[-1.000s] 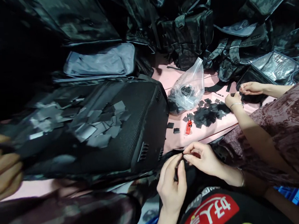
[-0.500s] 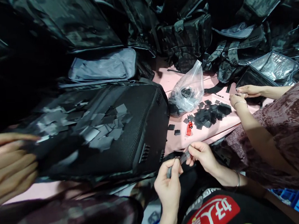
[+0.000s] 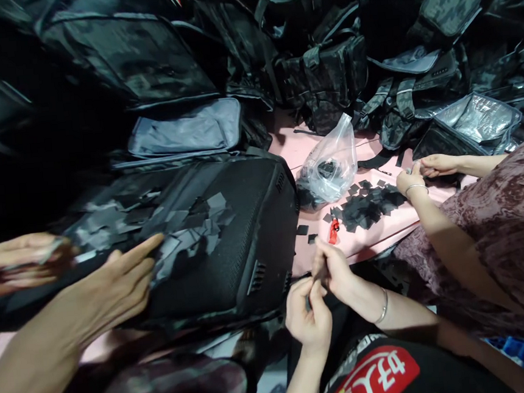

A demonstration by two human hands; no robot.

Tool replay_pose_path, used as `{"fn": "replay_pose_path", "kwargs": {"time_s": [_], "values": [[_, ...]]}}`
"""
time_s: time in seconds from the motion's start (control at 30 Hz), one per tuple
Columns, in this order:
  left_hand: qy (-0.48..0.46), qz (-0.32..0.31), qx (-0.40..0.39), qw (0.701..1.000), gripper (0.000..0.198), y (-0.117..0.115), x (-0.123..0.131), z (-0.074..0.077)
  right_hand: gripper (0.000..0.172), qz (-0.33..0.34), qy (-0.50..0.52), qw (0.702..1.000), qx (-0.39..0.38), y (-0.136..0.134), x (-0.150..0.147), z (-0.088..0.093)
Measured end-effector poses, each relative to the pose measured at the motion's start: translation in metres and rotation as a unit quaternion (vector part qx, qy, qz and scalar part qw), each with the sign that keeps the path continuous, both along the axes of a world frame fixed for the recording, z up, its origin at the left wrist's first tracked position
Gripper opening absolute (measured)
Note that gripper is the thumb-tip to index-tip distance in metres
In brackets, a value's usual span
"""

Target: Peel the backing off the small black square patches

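Observation:
My left hand (image 3: 310, 319) is closed low in the middle of the view, its thumb and forefinger pinched on a small dark piece (image 3: 317, 276). Close above it, my right hand (image 3: 335, 269), with a metal bangle at the wrist, pinches the same piece, mostly hidden by the fingers. Just beyond my hands lie red-handled snips (image 3: 333, 229) on the pink table cover (image 3: 301, 251), beside a heap of small black squares (image 3: 368, 207). A clear plastic bag (image 3: 333, 166) holding dark bits stands behind the heap.
To my left, a black backpack (image 3: 250, 222) lies flat under scattered grey squares (image 3: 187, 239). A co-worker's hands (image 3: 109, 289) work over it. At right, another co-worker's hands (image 3: 418, 173) meet over the table. Dark camouflage bags (image 3: 325, 75) crowd the back.
My hands have drawn closer together, and the grey strip that showed between them is now mostly covered. At left, a co-worker's second hand has reached in over the backpack.

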State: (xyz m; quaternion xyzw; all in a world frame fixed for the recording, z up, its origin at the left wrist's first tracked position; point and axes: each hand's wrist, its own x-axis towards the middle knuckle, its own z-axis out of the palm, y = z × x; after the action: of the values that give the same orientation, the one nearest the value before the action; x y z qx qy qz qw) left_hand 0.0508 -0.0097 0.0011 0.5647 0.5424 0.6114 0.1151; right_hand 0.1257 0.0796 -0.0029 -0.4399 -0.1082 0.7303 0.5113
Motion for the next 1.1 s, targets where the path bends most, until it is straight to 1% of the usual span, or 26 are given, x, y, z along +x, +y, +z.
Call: {"fn": "replay_pose_path", "kwargs": {"time_s": [0.07, 0.13, 0.2, 0.23, 0.27, 0.3, 0.33, 0.37, 0.4, 0.43, 0.47, 0.5, 0.53, 0.6, 0.67, 0.73, 0.77, 0.8, 0.83, 0.87, 0.9, 0.93, 0.97, 1.0, 1.03, 1.1], "values": [[-0.081, 0.008, -0.049, 0.996, 0.010, -0.006, -0.006, 0.001, 0.050, -0.019, -0.065, 0.997, 0.023, 0.018, 0.014, -0.008], [-0.139, 0.023, -0.106, 0.984, 0.012, -0.012, -0.014, 0.004, 0.050, -0.004, -0.110, 0.993, 0.051, 0.023, 0.028, -0.018], [-0.164, 0.032, -0.145, 0.975, 0.014, -0.013, -0.022, 0.010, 0.045, 0.058, -0.146, 0.984, 0.080, 0.012, 0.035, -0.029], [-0.169, 0.036, -0.156, 0.973, 0.014, -0.012, -0.026, 0.013, 0.039, 0.110, -0.160, 0.976, 0.100, 0.003, 0.035, -0.033], [-0.169, 0.044, -0.161, 0.971, 0.014, -0.011, -0.029, 0.016, 0.032, 0.174, -0.176, 0.960, 0.135, -0.009, 0.032, -0.036], [-0.162, 0.053, -0.168, 0.971, 0.014, -0.009, -0.032, 0.018, 0.027, 0.240, -0.197, 0.932, 0.186, -0.020, 0.029, -0.038], [-0.151, 0.062, -0.174, 0.971, 0.014, -0.007, -0.035, 0.020, 0.031, 0.300, -0.228, 0.892, 0.251, -0.031, 0.024, -0.038], [-0.137, 0.072, -0.181, 0.971, 0.015, -0.005, -0.037, 0.022, 0.040, 0.347, -0.269, 0.839, 0.320, -0.039, 0.019, -0.037], [-0.123, 0.080, -0.186, 0.971, 0.015, -0.005, -0.039, 0.022, 0.046, 0.375, -0.315, 0.784, 0.381, -0.045, 0.015, -0.035], [-0.111, 0.088, -0.188, 0.972, 0.016, -0.005, -0.040, 0.022, 0.044, 0.385, -0.363, 0.737, 0.421, -0.048, 0.011, -0.032], [-0.099, 0.094, -0.184, 0.973, 0.016, -0.005, -0.042, 0.021, 0.035, 0.378, -0.405, 0.709, 0.435, -0.049, 0.008, -0.029], [-0.089, 0.101, -0.175, 0.975, 0.017, -0.006, -0.042, 0.019, 0.024, 0.370, -0.440, 0.692, 0.436, -0.048, 0.006, -0.027], [-0.079, 0.106, -0.163, 0.978, 0.017, -0.007, -0.043, 0.017, 0.018, 0.361, -0.464, 0.684, 0.432, -0.047, 0.006, -0.025], [-0.057, 0.117, -0.136, 0.982, 0.017, -0.009, -0.043, 0.012, 0.024, 0.361, -0.467, 0.680, 0.435, -0.045, 0.008, -0.022], [-0.025, 0.124, -0.107, 0.986, 0.016, -0.008, -0.042, 0.009, 0.029, 0.376, -0.436, 0.679, 0.455, -0.046, 0.012, -0.021], [0.028, 0.125, -0.074, 0.989, 0.013, -0.006, -0.042, 0.010, 0.025, 0.385, -0.415, 0.680, 0.466, -0.049, 0.015, -0.020], [0.060, 0.123, -0.053, 0.989, 0.011, -0.004, -0.041, 0.011, 0.021, 0.377, -0.417, 0.690, 0.455, -0.051, 0.015, -0.020], [0.093, 0.120, -0.032, 0.988, 0.008, -0.003, -0.041, 0.012, 0.020, 0.360, -0.422, 0.712, 0.431, -0.052, 0.016, -0.018], [0.124, 0.116, -0.010, 0.986, 0.007, -0.001, -0.041, 0.014, 0.025, 0.337, -0.415, 0.748, 0.393, -0.053, 0.016, -0.016], [0.150, 0.112, 0.010, 0.982, 0.008, 0.000, -0.040, 0.015, 0.034, 0.314, -0.390, 0.793, 0.347, -0.053, 0.017, -0.014], [0.171, 0.106, 0.025, 0.979, 0.010, 0.001, -0.039, 0.015, 0.043, 0.295, -0.346, 0.839, 0.300, -0.053, 0.018, -0.010], [0.186, 0.096, 0.033, 0.977, 0.011, 0.001, -0.038, 0.015, 0.048, 0.283, -0.292, 0.874, 0.265, -0.053, 0.019, -0.007], [0.195, 0.081, 0.033, 0.977, 0.011, 0.001, -0.036, 0.014, 0.049, 0.278, -0.245, 0.896, 0.244, -0.053, 0.021, -0.003], [0.195, 0.062, 0.026, 0.978, 0.010, 0.000, -0.034, 0.013, 0.047, 0.280, -0.222, 0.903, 0.240, -0.053, 0.022, 0.002], [0.187, 0.042, 0.011, 0.981, 0.009, -0.001, -0.032, 0.012, 0.043, 0.283, -0.228, 0.898, 0.248, -0.053, 0.024, 0.007], [0.130, 0.006, -0.055, 0.990, 0.007, -0.004, -0.028, 0.011, 0.027, 0.279, -0.301, 0.868, 0.280, -0.054, 0.027, 0.017]]}}
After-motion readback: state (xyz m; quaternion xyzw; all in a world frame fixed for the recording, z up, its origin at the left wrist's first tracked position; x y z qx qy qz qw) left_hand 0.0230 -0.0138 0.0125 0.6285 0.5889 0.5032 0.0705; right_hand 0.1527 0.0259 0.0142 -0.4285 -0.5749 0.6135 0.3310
